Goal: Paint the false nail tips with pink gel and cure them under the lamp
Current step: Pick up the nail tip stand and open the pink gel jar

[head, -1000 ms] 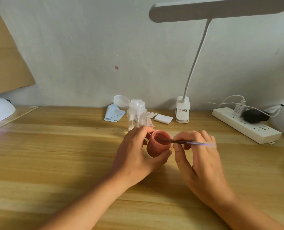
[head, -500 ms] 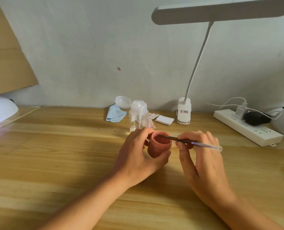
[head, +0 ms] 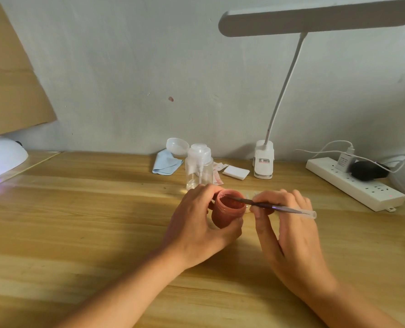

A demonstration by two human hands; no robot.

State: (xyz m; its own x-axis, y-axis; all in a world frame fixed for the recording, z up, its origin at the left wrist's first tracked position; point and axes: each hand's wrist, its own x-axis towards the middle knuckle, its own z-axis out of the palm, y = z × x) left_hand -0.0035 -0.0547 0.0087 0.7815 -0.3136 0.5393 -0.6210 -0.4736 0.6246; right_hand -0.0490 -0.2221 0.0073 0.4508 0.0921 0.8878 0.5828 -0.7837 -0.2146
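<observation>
The jar (head: 225, 216) of pink gel is at mid-table (head: 78, 221), tilted to the right, with your left hand (head: 196, 226) curling fingers and thumb round its body. Whether its base touches the wood cannot be told. The brush (head: 277, 207) crosses the jar's open mouth, tip over the gel near the far rim, clear end pointing right. Your right hand (head: 291, 233) pinches the brush shaft between thumb and fingertips, just beside the jar.

A pump bottle (head: 199, 166) stands just behind the jar, with a cloth (head: 167, 163) to its left and a white pad (head: 235, 172) to its right. A desk lamp (head: 264, 159) stands by the wall, and a power strip (head: 353, 183) lies further right. The curing lamp (head: 2, 153) glows purple at the far left.
</observation>
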